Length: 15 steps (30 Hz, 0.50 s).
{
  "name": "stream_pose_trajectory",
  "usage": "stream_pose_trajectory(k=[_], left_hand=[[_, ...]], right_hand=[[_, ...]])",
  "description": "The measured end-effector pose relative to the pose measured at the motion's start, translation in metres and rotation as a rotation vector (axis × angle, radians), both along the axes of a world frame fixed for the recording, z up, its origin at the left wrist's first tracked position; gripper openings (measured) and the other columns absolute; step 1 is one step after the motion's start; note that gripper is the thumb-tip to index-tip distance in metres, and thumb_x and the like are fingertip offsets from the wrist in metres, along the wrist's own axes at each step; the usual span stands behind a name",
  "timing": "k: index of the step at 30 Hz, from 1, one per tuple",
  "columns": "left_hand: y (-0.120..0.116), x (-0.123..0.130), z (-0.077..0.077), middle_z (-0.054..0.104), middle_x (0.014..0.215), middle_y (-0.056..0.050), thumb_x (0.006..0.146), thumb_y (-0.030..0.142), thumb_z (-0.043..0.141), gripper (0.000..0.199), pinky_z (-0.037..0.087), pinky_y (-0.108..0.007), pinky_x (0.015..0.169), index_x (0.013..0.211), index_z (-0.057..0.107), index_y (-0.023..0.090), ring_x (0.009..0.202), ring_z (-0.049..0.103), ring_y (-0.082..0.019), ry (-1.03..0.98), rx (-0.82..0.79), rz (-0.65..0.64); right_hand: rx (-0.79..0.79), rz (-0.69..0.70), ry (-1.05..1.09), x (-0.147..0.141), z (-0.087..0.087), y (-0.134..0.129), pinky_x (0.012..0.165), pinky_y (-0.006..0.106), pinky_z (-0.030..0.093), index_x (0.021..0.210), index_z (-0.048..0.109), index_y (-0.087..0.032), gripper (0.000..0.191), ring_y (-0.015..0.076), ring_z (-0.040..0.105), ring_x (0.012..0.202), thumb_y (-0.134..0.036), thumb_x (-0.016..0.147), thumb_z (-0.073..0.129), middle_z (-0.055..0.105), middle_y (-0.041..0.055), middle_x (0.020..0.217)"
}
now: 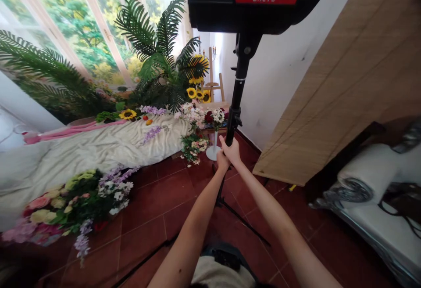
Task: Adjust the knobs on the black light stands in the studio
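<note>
Both my hands are wrapped round the black pole of a light stand (237, 95) directly in front of me. My right hand (232, 149) grips it just under a collar with a knob. Lower and slightly to the left, my left hand (223, 160) closes on the same pole, partly covered by my right. On top of the stand sits a large black studio light (259, 11) with a red label reading ZHEYU; its upper part is cut off by the frame. Below my hands, the stand's thin legs (243, 222) spread over the floor.
To the left, a low surface draped in cream cloth (164, 141) carries flowers and fruit. A flower bouquet (66, 204) is in front of it. A white-based vase (214, 152) stands close behind my hands. At right are a bamboo blind (305, 117) and a white sofa (368, 182).
</note>
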State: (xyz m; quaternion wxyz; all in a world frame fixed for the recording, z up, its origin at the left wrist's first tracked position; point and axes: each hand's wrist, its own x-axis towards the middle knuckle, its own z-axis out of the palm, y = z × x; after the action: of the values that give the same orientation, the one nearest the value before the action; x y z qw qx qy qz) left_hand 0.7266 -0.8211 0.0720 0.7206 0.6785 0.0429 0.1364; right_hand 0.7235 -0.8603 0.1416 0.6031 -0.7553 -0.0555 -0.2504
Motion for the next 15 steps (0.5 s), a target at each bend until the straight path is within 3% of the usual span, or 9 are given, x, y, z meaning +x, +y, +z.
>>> stream_pose_trajectory(k=[7,12,15], left_hand=[[0.005,-0.009,-0.023,0.061,0.058,-0.001,0.060,0.016,0.064,0.005,0.047,-0.024,0.059,0.060,0.060,0.013,0.062,0.060,-0.016,-0.024,0.103,0.006],[0.009,-0.008,-0.029,0.068,0.078,-0.006,0.068,0.019,0.061,0.022,0.050,-0.029,0.073,0.088,0.065,0.012,0.078,0.064,-0.020,-0.072,0.058,-0.024],[0.011,-0.005,-0.032,0.069,0.084,-0.007,0.072,0.022,0.058,0.024,0.050,-0.032,0.076,0.093,0.065,0.011,0.080,0.064,-0.021,-0.084,0.110,-0.054]], right_hand=[[0.023,0.071,0.120,0.000,-0.017,0.000,0.049,0.025,0.042,0.060,0.053,-0.018,0.042,0.0148,0.054,0.047,-0.058,0.073,0.057,0.056,0.0009,0.050],[-0.128,0.055,0.141,-0.002,-0.039,-0.005,0.061,0.028,0.048,0.066,0.063,-0.015,0.040,0.0205,0.064,0.063,-0.054,0.074,0.058,0.067,0.0077,0.065],[-0.195,0.064,0.126,-0.002,-0.050,-0.008,0.075,0.032,0.050,0.078,0.068,-0.017,0.035,0.0230,0.066,0.079,-0.050,0.077,0.055,0.071,0.0089,0.083]])
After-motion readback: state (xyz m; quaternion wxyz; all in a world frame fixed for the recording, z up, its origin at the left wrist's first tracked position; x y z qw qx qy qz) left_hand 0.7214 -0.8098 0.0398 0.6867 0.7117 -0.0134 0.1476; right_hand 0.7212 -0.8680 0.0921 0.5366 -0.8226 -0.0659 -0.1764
